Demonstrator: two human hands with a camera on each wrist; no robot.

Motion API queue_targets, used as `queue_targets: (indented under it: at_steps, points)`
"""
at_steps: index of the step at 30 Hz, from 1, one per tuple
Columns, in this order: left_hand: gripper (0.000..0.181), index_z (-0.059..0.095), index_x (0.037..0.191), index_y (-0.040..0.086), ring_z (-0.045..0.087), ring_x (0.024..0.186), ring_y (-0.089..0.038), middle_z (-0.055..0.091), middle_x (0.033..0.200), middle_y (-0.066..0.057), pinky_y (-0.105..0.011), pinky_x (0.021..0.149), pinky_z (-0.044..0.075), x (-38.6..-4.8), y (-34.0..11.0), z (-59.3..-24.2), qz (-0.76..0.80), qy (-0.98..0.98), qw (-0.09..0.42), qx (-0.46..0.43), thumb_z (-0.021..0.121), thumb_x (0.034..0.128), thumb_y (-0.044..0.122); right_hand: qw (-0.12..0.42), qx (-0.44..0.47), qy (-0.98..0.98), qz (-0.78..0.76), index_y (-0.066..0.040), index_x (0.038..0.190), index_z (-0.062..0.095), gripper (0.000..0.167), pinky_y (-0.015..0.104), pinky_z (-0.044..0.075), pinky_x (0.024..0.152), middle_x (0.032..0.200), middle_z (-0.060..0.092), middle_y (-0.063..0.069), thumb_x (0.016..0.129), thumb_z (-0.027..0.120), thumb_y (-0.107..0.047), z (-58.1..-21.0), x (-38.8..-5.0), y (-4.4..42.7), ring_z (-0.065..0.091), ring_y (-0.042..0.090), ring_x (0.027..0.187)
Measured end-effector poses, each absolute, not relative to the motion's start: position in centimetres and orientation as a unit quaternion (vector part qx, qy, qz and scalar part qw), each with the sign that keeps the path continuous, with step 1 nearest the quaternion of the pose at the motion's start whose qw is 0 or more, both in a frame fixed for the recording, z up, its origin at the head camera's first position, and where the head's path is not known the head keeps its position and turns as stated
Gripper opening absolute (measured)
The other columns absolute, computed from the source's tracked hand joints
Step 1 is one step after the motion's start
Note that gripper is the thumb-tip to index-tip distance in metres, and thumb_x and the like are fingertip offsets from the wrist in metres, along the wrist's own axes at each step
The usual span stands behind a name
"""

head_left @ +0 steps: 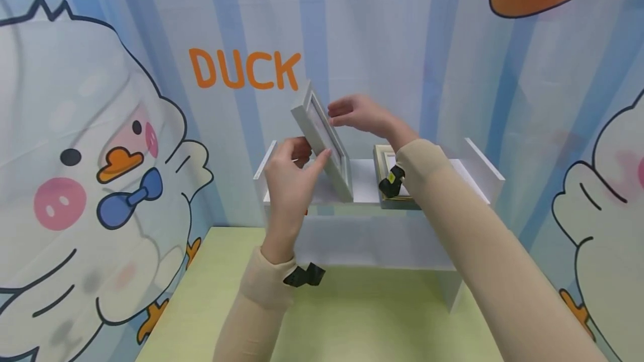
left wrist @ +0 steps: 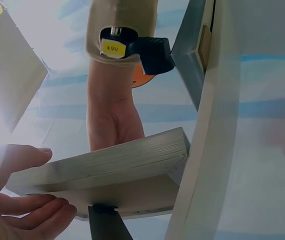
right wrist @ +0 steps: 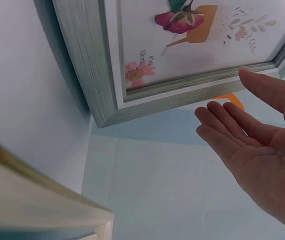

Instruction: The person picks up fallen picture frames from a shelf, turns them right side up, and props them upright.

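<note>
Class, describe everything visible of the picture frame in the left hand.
The picture frame has a grey-green border like grained wood, a white inner edge, and an insert with a dark red flower and a pink flower. What looks like a dark stand leg sticks out behind. It is held tilted at the shelf; whether its lower end touches is hard to tell. The left hand grips its side; the right hand is beside it, contact unclear.

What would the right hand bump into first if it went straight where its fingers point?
The right hand would probably meet the tilted picture frame the left hand holds, though depth is unclear.
</note>
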State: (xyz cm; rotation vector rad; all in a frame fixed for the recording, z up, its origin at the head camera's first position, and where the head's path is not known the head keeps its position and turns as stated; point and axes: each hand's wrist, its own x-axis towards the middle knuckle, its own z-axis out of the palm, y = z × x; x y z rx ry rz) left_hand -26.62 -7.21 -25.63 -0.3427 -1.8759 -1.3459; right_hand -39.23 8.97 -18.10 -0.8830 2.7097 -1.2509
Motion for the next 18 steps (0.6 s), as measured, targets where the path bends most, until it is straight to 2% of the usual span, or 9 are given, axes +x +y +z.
queue_targets:
  at_steps: [7, 15, 18]
  points:
    - [0.029, 0.063, 0.097, 0.005, 0.065, 0.081, -0.021, 0.065, 0.090, -0.006, -0.031, 0.075, 0.056, -27.13, -6.67, -25.98, -0.509, -0.747, 0.403, -0.143, 0.075, 0.0809, 0.025, 0.064, -0.289, 0.865, -0.405, -0.001, 0.139, 0.043, 0.052, 0.038, 0.041, 0.108, 0.138, 0.051, 0.015, 0.093, 0.060, -0.021, -18.54, -39.55, 8.39, 0.049, 0.026, 0.128]
    - [0.025, 0.062, 0.097, 0.003, 0.064, 0.076, -0.017, 0.065, 0.088, -0.008, -0.034, 0.071, 0.057, -27.36, -6.97, -26.07, -0.518, -0.741, 0.406, -0.131, 0.073, 0.0812, 0.019, 0.092, -0.278, 0.857, -0.423, 0.002, 0.139, 0.041, 0.051, 0.040, 0.039, 0.109, 0.140, 0.048, 0.018, 0.094, 0.057, -0.016, -18.66, -39.68, 8.41, 0.047, 0.029, 0.128]
    - [0.023, 0.063, 0.097, 0.004, 0.064, 0.075, -0.017, 0.065, 0.087, -0.007, -0.032, 0.070, 0.057, -27.42, -7.43, -26.01, -0.520, -0.743, 0.403, -0.123, 0.073, 0.0813, 0.018, 0.097, -0.271, 0.856, -0.429, 0.003, 0.138, 0.042, 0.049, 0.041, 0.039, 0.109, 0.138, 0.049, 0.019, 0.095, 0.057, -0.014, -18.66, -39.67, 8.60, 0.049, 0.029, 0.127]
